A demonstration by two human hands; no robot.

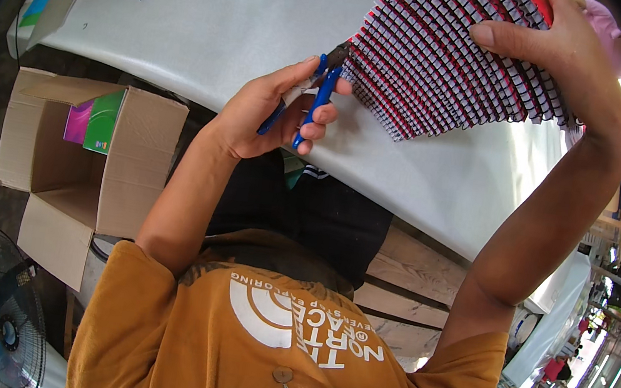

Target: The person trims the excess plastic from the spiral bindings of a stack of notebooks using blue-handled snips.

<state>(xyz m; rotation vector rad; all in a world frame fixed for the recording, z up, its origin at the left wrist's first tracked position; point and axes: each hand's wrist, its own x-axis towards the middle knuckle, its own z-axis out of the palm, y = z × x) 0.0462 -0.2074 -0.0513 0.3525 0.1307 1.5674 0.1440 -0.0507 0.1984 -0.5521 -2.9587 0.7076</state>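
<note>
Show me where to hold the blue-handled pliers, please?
I'd squeeze both blue handles of the pliers, coming from your body's side. The handles spread apart toward you, while the dark metal tip points away, at the strips. The left hand holds them there.

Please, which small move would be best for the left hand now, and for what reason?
Probably a gentle squeeze of the left hand on the blue-handled cutters: their handles stand apart, the tip is at the left edge of the red-and-black gridded sheet, and the right hand holds that sheet. I cannot tell what lies between the tips.
</note>
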